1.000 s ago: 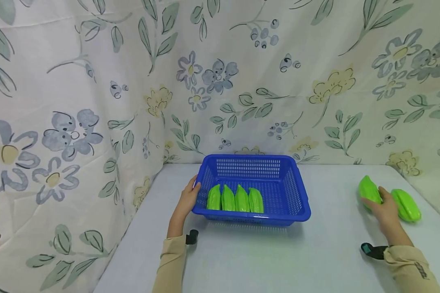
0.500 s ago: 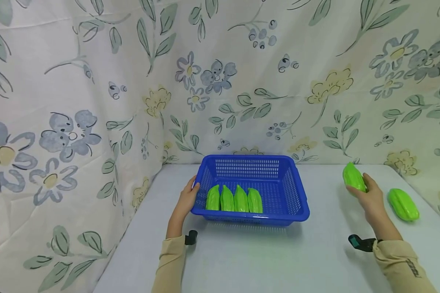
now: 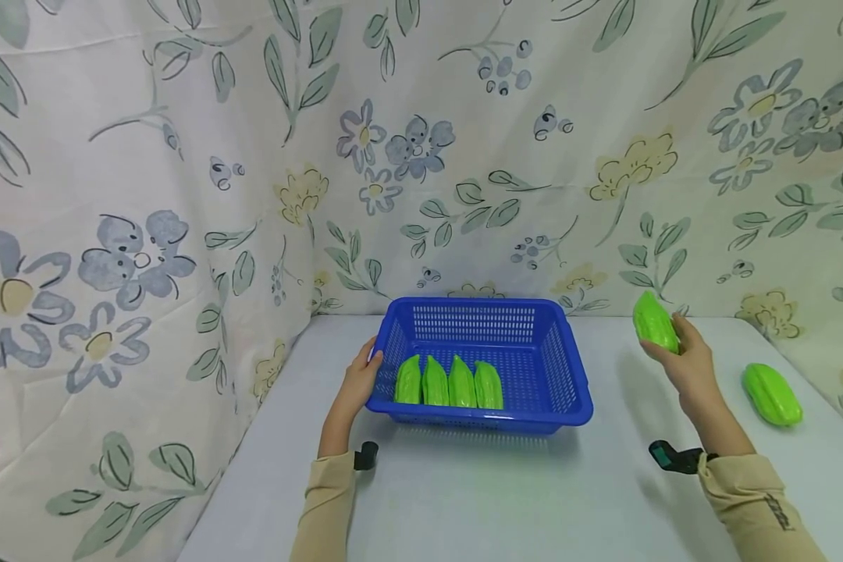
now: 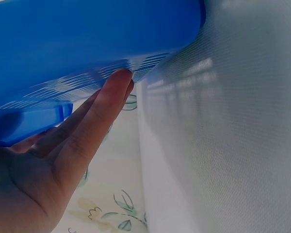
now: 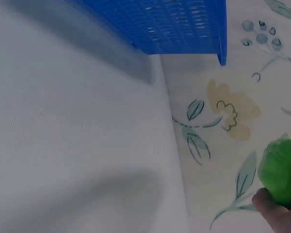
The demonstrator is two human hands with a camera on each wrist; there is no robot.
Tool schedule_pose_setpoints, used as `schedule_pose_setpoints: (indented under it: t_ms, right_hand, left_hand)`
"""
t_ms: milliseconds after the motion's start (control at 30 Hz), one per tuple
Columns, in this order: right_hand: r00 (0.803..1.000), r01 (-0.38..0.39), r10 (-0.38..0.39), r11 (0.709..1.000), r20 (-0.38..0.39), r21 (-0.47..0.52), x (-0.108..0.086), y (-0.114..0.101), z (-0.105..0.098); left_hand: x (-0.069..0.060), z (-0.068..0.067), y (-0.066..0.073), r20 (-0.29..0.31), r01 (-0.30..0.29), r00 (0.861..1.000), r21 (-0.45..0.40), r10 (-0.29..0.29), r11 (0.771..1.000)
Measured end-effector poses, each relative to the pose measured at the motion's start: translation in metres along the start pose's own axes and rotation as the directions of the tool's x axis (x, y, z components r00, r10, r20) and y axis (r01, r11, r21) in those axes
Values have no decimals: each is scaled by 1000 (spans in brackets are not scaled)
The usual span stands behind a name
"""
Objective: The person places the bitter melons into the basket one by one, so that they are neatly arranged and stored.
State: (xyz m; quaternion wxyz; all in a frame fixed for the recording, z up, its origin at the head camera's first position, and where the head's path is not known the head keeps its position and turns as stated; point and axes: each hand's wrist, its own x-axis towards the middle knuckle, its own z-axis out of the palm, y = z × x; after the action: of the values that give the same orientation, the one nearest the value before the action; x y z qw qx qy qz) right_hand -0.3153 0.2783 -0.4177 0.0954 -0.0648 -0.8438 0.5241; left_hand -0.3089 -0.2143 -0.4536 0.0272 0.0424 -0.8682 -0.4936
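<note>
A blue plastic basket with slotted walls stands on the table. In it, several ridged bright green fruits with pointed tips lie side by side along the front left. My left hand holds the basket's left side, thumb at the rim; in the left wrist view its fingers lie along the outer wall. Right of the basket, my right hand grips another ridged green fruit above the table, thumb on its near side. The right wrist view shows only part of this fruit and hand.
One more green fruit lies on the white table at the far right. A floral curtain hangs behind the table and along its left side. Dark wrist-camera mounts stick out from the sleeves.
My right hand has lifted its green fruit and carried it left, away from the fruit at the far right and closer to the basket. The left hand and basket stay in place.
</note>
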Motion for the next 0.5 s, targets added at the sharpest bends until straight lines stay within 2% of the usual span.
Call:
schedule_pose_setpoints:
  t_ms: [500]
  right_hand:
    - [991,118,-119,993,63,28,-15,-46,31]
  left_hand:
    - [1,-1,1,-5,-4,1000,16,4,1000]
